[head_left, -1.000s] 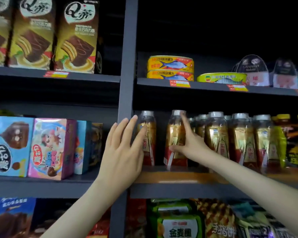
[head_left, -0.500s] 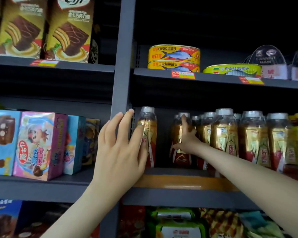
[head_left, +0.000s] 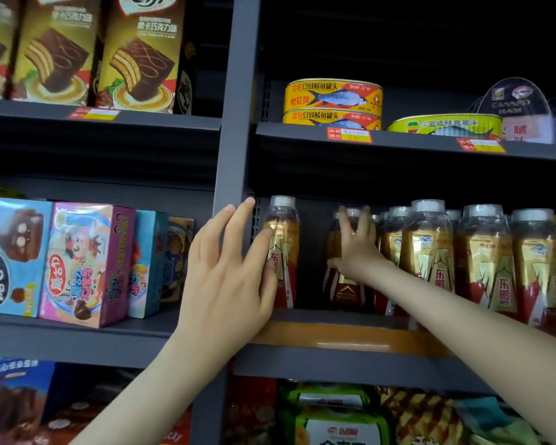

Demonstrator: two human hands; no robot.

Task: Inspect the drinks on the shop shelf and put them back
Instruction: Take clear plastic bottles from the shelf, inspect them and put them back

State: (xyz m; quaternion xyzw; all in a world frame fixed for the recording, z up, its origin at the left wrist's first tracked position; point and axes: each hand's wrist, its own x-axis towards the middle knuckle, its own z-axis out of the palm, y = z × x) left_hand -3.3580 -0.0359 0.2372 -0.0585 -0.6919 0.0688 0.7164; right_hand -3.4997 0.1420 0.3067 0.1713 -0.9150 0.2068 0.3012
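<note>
At the left end of the middle shelf [head_left: 350,335], the leftmost bottle [head_left: 284,239] stands upright near the front edge, just beside the grey post [head_left: 235,123]. The left hand [head_left: 228,274] rests against it, fingers straight and released, gripping nothing. The right hand [head_left: 355,252] is deeper in, fingers spread and straight, pressing on a 2nd bottle [head_left: 342,290] standing farther back, just left of the row of bottles [head_left: 430,252].
</note>
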